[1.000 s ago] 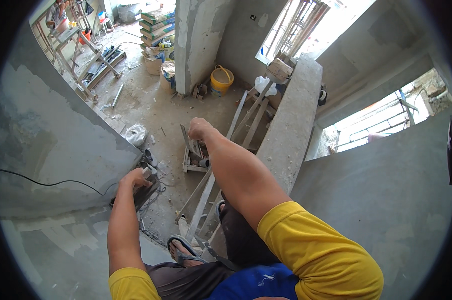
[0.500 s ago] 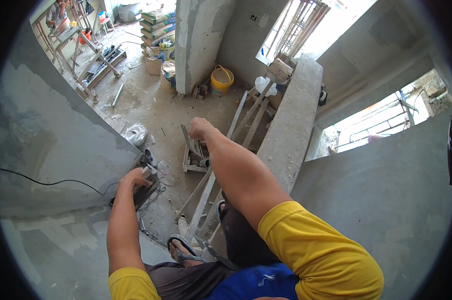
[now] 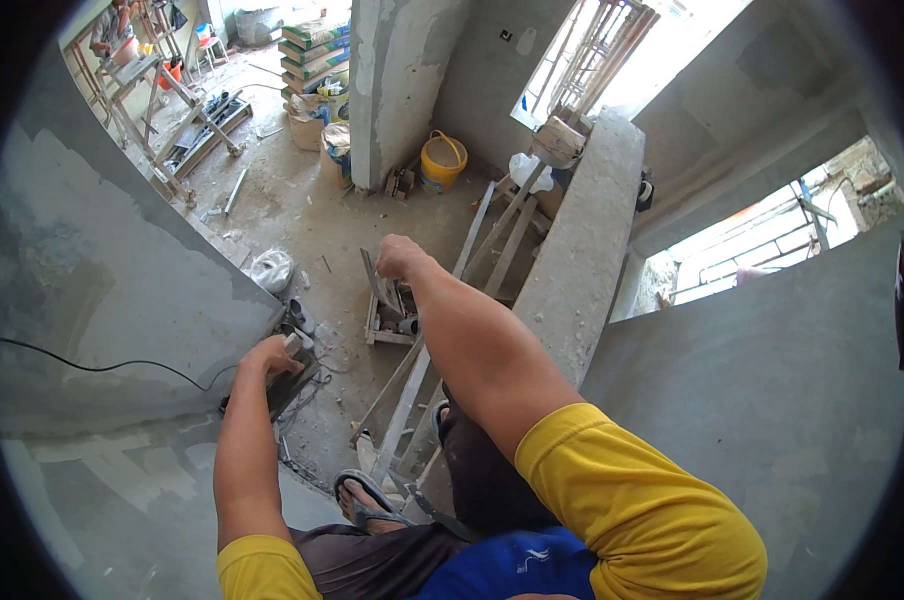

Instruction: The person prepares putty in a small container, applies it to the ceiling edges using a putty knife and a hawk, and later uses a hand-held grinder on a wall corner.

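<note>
My left hand (image 3: 269, 355) is at the left, closed round the pale handle (image 3: 293, 345) of a dark flat tool (image 3: 285, 388), close to the grey wall. What the tool is exactly, I cannot make out. Farther forward, near the middle, my right hand (image 3: 402, 257) is closed with its knuckles up. A thin grey strip (image 3: 368, 270), perhaps a trowel blade seen edge-on, shows just left of its fingers; the grip itself is hidden behind the hand. Below that hand a wooden frame or box (image 3: 390, 337) with small items sits on the floor.
I am up on a wooden support beside a long dusty plank (image 3: 592, 235). Slanting timbers (image 3: 404, 410) cross below. A yellow bucket (image 3: 444, 162), stacked bags (image 3: 317, 55) and a plastic bag (image 3: 271, 270) are on the floor. A black cable (image 3: 102, 365) runs over the left wall.
</note>
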